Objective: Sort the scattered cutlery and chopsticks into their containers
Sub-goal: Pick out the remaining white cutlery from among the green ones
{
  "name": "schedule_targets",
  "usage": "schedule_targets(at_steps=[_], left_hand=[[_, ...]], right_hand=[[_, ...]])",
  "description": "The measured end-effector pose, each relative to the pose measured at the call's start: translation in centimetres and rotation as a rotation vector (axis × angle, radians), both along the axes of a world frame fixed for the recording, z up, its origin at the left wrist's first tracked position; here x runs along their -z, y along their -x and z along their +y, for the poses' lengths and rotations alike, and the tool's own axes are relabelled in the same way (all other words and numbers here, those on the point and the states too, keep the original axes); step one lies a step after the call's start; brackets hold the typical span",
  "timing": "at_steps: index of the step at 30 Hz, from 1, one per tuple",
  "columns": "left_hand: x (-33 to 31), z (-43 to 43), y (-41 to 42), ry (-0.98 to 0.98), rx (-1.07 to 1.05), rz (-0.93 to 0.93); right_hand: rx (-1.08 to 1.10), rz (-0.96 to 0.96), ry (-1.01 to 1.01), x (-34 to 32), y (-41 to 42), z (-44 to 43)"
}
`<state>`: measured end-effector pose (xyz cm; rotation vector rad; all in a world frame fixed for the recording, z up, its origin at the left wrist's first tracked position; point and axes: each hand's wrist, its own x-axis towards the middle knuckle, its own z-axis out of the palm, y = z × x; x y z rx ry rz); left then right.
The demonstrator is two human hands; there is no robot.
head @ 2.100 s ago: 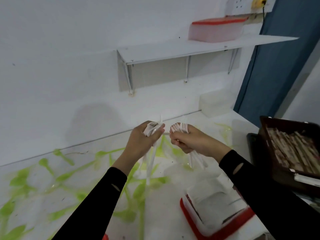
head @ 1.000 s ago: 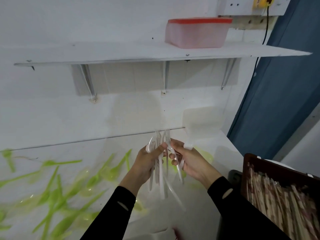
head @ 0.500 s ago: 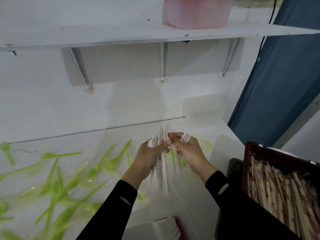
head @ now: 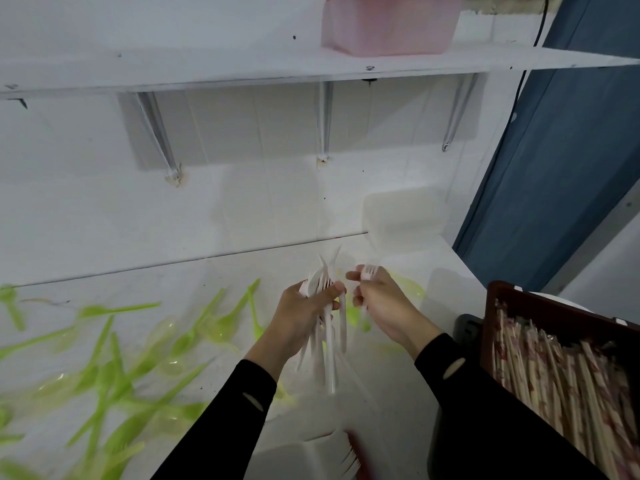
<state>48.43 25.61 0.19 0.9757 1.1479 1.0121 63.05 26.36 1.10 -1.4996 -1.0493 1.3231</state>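
Separated since half a second ago: the right hand [head: 381, 303] has drawn off to the right of the fork bundle, so a narrow gap now shows between the two hands, which were touching before.

1. White forks [head: 327, 337]: a bundle, lower centre of the frame, tines up and handles hanging down. The left hand [head: 301, 320] grips it, thumb across the front, fingers wrapped behind.
2. Single fork [head: 370, 273]: white, tines up, pinched in the curled fingers of the right hand, just right of the bundle and apart from it.
3. Sleeves: black, one on each forearm, running to the bottom edge.
4. Red-rimmed container [head: 284, 462]: bottom centre, below the hands, blurred; white fork tines show inside it.
5. Green spoons [head: 104, 358]: many, translucent, scattered over the white counter [head: 242, 271] at lower left; a few more lie behind the hands.
6. Chopsticks [head: 554, 368]: paper-wrapped, packed in a brown tray [head: 540, 301] at lower right.
7. Translucent box [head: 401, 216]: on the counter against the wall, right of centre.
8. Shelf [head: 242, 76]: white, on brackets, across the top; a pink box [head: 388, 26] with a red lid stands on it.
9. Blue panel [head: 571, 150]: right edge.
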Motion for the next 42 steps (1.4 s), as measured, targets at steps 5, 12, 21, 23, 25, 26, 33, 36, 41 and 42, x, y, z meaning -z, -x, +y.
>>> schedule_targets(at_steps=[5,12,21,23,25,26,33,36,41,42], left_hand=[[-0.1,0.2,0.2,0.071,-0.065,-0.081],[-0.8,0.3,1.5,0.148,-0.045,-0.263],[0.1,0.5,1.3,0.074,0.072,-0.146],[0.2,0.6,1.3,0.064,0.056,-0.121],[0.4,0.8,1.2,0.073,-0.010,-0.102],[0.5,0.9,1.3,0.087,-0.060,-0.103],[0.8,1.4,1.4,0.140,-0.267,-0.202],[0.9,1.6,1.4,0.175,-0.272,-0.269],[1.0,1.7,1.6,0.070,-0.194,-0.253],[1.2,1.8,1.6,0.056,-0.186,-0.242]], right_hand=[[-0.123,-0.115,-0.200,0.6,0.5,-0.5],[-0.365,-0.147,-0.206,-0.2,1.6,-1.9],[-0.429,-0.191,-0.183,-0.7,1.1,-2.0],[-0.380,-0.212,-0.202,-0.3,1.1,-1.8],[-0.297,-0.267,-0.214,0.1,1.0,-1.3],[-0.268,-0.280,-0.209,0.2,0.9,-1.2],[-0.401,-0.224,-0.214,0.5,2.0,-2.0],[-0.412,-0.268,-0.219,1.0,2.3,-2.0],[-0.348,-0.235,-0.190,0.6,1.8,-1.7],[-0.341,-0.220,-0.176,0.5,1.7,-1.7]])
